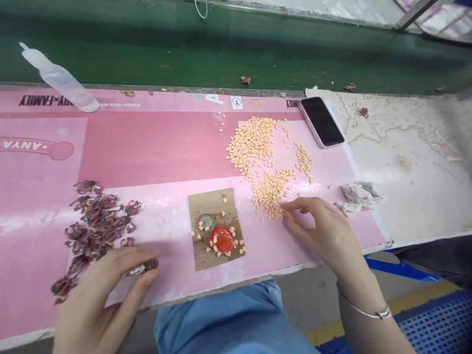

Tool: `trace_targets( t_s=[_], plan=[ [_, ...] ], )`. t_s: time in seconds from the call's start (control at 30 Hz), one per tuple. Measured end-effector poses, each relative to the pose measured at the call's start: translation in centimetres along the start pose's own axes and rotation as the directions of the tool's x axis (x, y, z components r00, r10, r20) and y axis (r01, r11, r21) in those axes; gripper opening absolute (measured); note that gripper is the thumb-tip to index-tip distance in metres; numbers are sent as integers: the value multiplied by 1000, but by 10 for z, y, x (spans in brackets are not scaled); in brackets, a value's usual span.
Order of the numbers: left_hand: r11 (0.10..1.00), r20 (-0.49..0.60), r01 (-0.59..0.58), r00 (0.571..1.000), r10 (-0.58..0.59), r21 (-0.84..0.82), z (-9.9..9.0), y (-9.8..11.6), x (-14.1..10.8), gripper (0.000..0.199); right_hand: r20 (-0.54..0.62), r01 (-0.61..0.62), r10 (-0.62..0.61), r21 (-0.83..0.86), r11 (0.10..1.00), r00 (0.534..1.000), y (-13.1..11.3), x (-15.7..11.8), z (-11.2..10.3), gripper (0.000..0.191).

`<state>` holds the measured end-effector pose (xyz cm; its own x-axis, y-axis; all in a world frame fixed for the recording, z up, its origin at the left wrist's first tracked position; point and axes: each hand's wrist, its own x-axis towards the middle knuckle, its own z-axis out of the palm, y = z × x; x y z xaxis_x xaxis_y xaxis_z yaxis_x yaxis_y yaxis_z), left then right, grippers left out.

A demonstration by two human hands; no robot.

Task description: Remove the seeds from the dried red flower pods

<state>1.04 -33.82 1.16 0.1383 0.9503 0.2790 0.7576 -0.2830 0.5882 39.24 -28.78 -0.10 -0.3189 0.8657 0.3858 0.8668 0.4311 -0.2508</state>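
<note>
My left hand (110, 290) pinches a small dark red figure (145, 267) between thumb and fingers, beside a heap of similar dark red figures (98, 223) on the pink mat. My right hand (324, 228) has thumb and forefinger close together at the edge of a spread of small cream-coloured pieces (271, 191); whatever is between the fingertips is too small to make out. Between my hands lies a brown cardboard piece (212, 204) bearing a red round cap (221, 239), a grey bottle cap (206, 222) and scattered cream pieces.
A translucent squeeze bottle (64, 81) lies at the back left. A phone (321, 122) rests at the back right, with a crumpled tissue (359, 194) nearer. Beyond the pink mat (158, 147) runs a green surface (147, 59) with a few dark red bits.
</note>
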Motion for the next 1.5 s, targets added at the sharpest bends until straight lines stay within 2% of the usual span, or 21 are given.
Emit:
trace_targets(
  t_s=[0.13, 0.23, 0.43, 0.53, 0.67, 0.77, 0.9, 1.0, 1.23, 1.4, 1.5],
  plan=[
    [1000, -2, 20, 1000, -20, 7, 1, -7, -3, 19, 13, -6, 5, 16, 1000, 1000, -2, 1, 1, 10],
    [999, -7, 42, 999, -42, 2, 2, -4, -5, 22, 16, -15, 15, 33, 999, 1000, -2, 2, 1, 12],
    [955, -35, 287, 956, -290, -71, 8, 30, -3, 25, -1, -48, 48, 51, 998, 999, 1, 1, 1, 15],
    [963, -35, 257, 965, -260, -77, 7, 30, -1, 27, -48, -86, 88, 52, 995, 995, -1, 0, 0, 14],
    [999, 94, 51, 994, -50, -8, -1, 12, 1, 24, -102, -109, 128, 175, 979, 986, -25, 7, -2, 19],
    [1000, 126, -28, 992, 28, 0, -2, 6, 4, 18, -27, 0, 10, 361, 933, 1000, -56, 19, -1, 22],
    [996, 59, -77, 995, 79, -41, 4, 13, 6, 13, -58, 183, -175, 446, 876, 983, -84, 30, 7, 26],
    [993, 40, -72, 996, 76, -99, 7, 19, 5, 14, -31, 220, -228, 413, 883, 973, -86, 31, 10, 26],
    [962, 124, 80, 991, -48, -260, 15, 28, 2, 24, 16, 253, -276, 352, 901, 961, -85, 27, 5, 25],
    [890, 66, 139, 990, -123, -434, 25, 41, 5, 17, 27, 272, -300, 353, 895, 953, -89, 29, 1, 26],
    [843, 73, 172, 985, -156, -510, 28, 47, 7, 17, 13, 292, -316, 347, 891, 949, -90, 31, 0, 25]
  ],
)
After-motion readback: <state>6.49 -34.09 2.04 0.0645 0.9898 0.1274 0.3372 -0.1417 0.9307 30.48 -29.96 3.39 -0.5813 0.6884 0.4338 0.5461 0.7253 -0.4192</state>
